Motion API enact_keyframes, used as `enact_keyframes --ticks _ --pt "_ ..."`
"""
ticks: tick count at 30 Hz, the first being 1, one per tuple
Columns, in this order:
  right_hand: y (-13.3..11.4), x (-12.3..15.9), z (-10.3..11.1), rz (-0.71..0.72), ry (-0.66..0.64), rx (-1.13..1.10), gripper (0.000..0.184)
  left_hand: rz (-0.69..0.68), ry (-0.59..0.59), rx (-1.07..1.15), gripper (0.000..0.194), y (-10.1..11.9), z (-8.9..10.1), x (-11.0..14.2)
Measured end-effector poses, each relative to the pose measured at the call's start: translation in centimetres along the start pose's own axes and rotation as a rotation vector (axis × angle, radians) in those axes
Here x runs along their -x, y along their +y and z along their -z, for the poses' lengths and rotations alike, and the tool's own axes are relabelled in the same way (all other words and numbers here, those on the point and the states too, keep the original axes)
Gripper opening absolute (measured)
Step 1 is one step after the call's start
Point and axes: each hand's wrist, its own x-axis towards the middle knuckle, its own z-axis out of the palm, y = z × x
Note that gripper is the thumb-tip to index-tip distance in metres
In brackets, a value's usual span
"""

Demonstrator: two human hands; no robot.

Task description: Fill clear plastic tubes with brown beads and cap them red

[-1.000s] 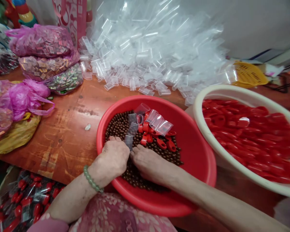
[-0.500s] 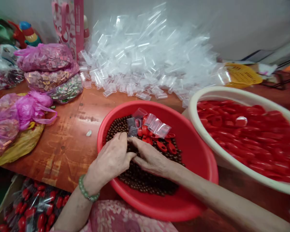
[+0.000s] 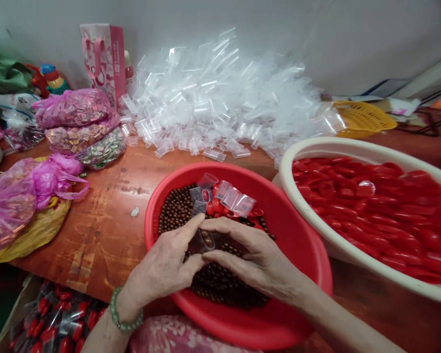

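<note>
Over the red basin (image 3: 318, 245), a clear plastic sleeve (image 3: 209, 246) with a few brown beads in its open end sits between my two hands. My left hand (image 3: 165, 260), with a green bead bracelet on the wrist, pinches it from the left. From the right, the thumb and fingertips of my right hand (image 3: 253, 257) close on its rim. Below them lies a bed of brown beads (image 3: 176, 206). On the beads, just beyond my fingers, rest several empty clear sleeves (image 3: 237, 198) and red plastic caps (image 3: 216, 206).
A cream tub (image 3: 284, 164) of red plastic parts (image 3: 382, 220) stands at the right. Behind the basin rises a heap of clear sleeves (image 3: 220, 98). Pink bags (image 3: 75, 108) fill the left, and a box of red-capped pieces (image 3: 51, 318) sits below. A yellow basket (image 3: 365, 117) lies behind the tub.
My hands have drawn back slightly towards me, and my right hand has opened its arch. The sleeve's end with beads now shows between my fingers. The view has tilted up a little.
</note>
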Motion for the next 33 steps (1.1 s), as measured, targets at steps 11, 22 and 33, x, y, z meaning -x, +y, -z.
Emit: enact_keyframes --ticks 11,22,33 --pt "-0.5 -0.8 -1.2 -0.112 0.139 -0.095 0.007 0.03 -0.006 0.068 0.034 -0.1 -1.6 -0.1" --pt "0.2 -0.6 -0.2 -0.518 0.042 -0.322 0.015 0.089 -0.042 0.061 0.024 -0.2 -1.3 -0.1" --pt "2.6 0.7 3.9 -0.355 -0.121 0.403 0.018 0.186 0.018 0.426 0.019 -0.4 -0.5 0.0"
